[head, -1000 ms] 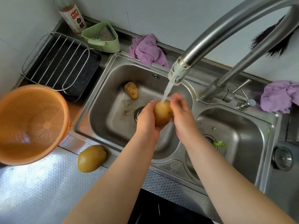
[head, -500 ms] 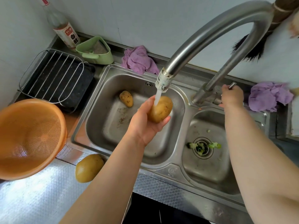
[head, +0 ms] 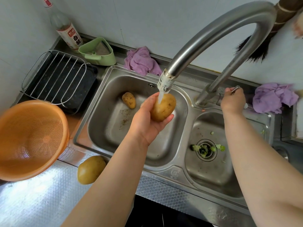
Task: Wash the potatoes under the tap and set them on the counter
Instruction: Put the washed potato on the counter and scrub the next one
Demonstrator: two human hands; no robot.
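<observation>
Fingers (head: 169,116) of the left hand (head: 146,122) curled up around a large potato (head: 163,107), cupping it from below over the left basin (head: 105,128) of a steel double sink, while a thin stream of water (head: 159,98) from the tap spout (head: 165,83) struck its upper side. At the back rim of the sink, between the two basins, the right hand (head: 232,104) was closed over the tap lever (head: 235,88), its fingers wrapped about the handle. A smaller, dirt-flecked potato (head: 129,100) lay on the floor of the left basin near its back wall, well apart from the held one. A third potato (head: 91,169) rested on the counter (head: 32,202) just beside the sink's front left corner, near an orange colander (head: 29,140) at the counter's left edge. Green vegetable scraps (head: 206,148) sat around the drain of the right basin (head: 213,169). Along the back edge stood a vinegar bottle (head: 68,31), a green plastic holder (head: 98,52) and a crumpled purple cloth (head: 141,61); another purple cloth (head: 273,97) lay at the sink's back right corner. A wire rack (head: 54,77) sat on a dark tray at the counter's back left.
</observation>
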